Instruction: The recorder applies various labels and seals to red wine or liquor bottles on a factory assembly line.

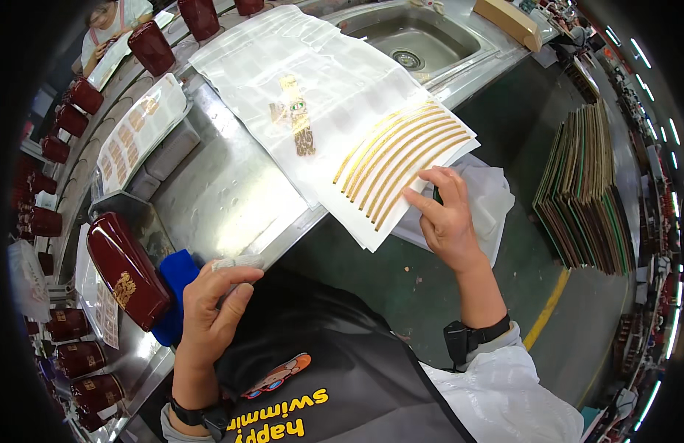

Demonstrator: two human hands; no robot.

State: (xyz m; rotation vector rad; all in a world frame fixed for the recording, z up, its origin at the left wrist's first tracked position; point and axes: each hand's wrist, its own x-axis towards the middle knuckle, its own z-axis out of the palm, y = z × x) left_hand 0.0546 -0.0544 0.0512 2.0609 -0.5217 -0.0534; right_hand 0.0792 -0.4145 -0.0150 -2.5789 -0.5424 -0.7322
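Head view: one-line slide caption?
Right hand at the edge of a sheet bearing curved gold strips; left hand beside a blue cloth and dark red vessel.

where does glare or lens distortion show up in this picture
Head view: strong glare whitens part of the steel worktop; bright highlights streak the dark red vessel at left. Head view, rim: the line of ceiling lights bows along the right side, and black fills the corners.
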